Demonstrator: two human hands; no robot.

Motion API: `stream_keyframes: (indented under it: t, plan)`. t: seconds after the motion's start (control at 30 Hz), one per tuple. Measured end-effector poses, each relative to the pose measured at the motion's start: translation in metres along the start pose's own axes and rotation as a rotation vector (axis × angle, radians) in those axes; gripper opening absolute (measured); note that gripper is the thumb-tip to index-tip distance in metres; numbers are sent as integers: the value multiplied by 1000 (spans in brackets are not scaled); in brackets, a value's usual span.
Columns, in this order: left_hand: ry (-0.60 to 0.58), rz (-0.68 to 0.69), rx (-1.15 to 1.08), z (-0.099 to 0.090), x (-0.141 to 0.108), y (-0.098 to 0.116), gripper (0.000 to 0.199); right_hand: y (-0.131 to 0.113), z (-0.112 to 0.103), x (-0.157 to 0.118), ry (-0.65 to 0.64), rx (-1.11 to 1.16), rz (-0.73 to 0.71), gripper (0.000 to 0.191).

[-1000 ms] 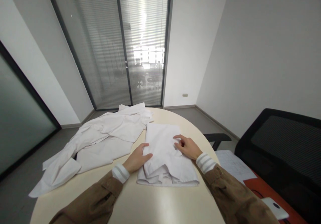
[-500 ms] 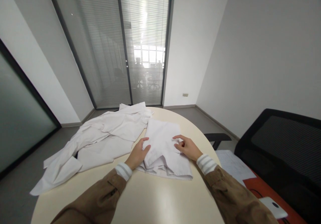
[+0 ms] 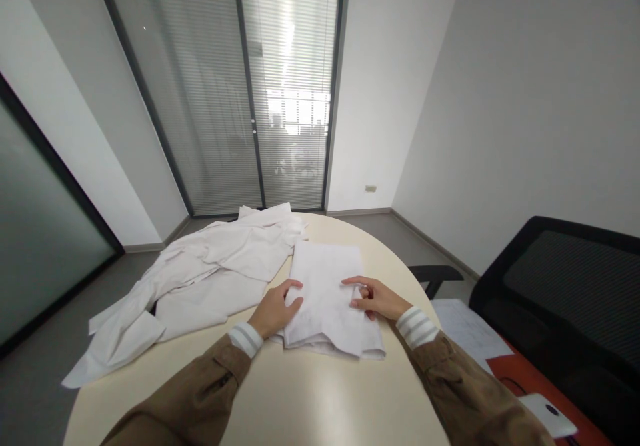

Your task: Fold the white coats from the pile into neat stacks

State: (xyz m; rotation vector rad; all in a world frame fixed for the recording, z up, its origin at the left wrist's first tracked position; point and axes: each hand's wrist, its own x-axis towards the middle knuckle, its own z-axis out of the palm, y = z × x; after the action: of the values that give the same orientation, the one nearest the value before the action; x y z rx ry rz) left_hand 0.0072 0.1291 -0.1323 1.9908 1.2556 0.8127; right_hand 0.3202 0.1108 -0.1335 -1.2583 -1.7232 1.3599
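Note:
A folded white cloth [image 3: 325,299] lies on the round cream table [image 3: 280,393], its near edge slightly raised and layered. At its left side rests my left hand [image 3: 276,307], thumb and index finger apart on the fabric. My right hand [image 3: 377,297] touches the right side, index finger extended over the cloth and the other fingers curled but apart. Neither hand grips anything visible. To the left, a loose heap of white cloth [image 3: 200,266] spreads over the table and hangs past its left edge.
At the right stands a black mesh chair [image 3: 565,286] with its armrest [image 3: 435,273] near the table edge. Papers [image 3: 465,329], a red surface [image 3: 520,374] and a white device [image 3: 547,414] lie beside it. A glass partition with blinds [image 3: 295,46] stands behind.
The front part of the folded cloth, bunched before, now lies flatter and squarer. Both hands have shifted slightly, staying at its two sides.

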Motion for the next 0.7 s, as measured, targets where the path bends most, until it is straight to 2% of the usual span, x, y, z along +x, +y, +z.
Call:
stream_keyframes:
  t: [0.13, 0.27, 0.37, 0.47, 0.57, 0.7]
  plan:
    - [9, 53, -2, -3, 2, -5, 31, 9, -4, 0, -44, -56, 4, 46]
    - [-63, 58, 33, -4, 2, -6, 32, 9, -9, -3, -130, -107, 29, 45]
    - [-132, 38, 63, -9, -1, -6, 31, 1, -8, -7, -168, -113, 38, 51]
    - [-256, 47, -3, -17, -4, -9, 55, -7, -4, -11, -165, -91, -2, 67]
    - [-362, 44, -88, -22, -5, -15, 72, -9, -2, -13, -188, -107, -22, 64]
    - [-401, -3, -186, -22, -4, -17, 57, -1, -5, -14, -193, -119, -10, 48]
